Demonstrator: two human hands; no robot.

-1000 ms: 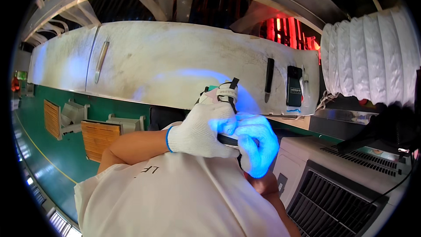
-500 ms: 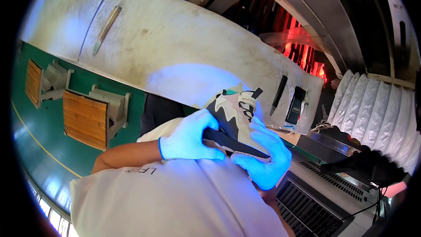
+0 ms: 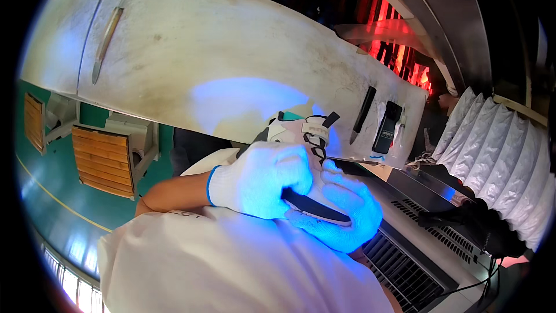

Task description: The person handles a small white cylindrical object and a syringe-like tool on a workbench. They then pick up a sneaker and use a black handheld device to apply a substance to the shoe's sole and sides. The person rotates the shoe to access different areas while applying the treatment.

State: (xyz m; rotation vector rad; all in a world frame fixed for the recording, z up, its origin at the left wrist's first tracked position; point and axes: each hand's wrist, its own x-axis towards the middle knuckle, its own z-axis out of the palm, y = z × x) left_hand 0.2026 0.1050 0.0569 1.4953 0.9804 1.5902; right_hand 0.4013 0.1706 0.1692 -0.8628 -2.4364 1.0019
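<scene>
A white, grey and pale pink sneaker (image 3: 292, 132) with black laces and a dark sole is held against my front, its toe end toward me. My left hand (image 3: 263, 177), in a white knit glove, is closed over the side of the sneaker and hides much of its middle. My right hand (image 3: 347, 214), gloved the same way, wraps round the toe end from the right and below. Between the two hands a strip of the dark sole shows. Blue light falls on both gloves.
A long off-white worktable (image 3: 231, 46) stretches ahead, bearing a wooden-handled blade (image 3: 107, 46) at far left. At right lie a black pen-like tool (image 3: 363, 115) and a black handheld device (image 3: 387, 127). A white ribbed duct (image 3: 492, 162) and grilled machine (image 3: 405, 269) stand right; wooden-topped stools (image 3: 104, 159) left.
My left hand has moved up and right over the sneaker's side, covering more of it. My right hand has closed further round the toe. The view has shifted slightly.
</scene>
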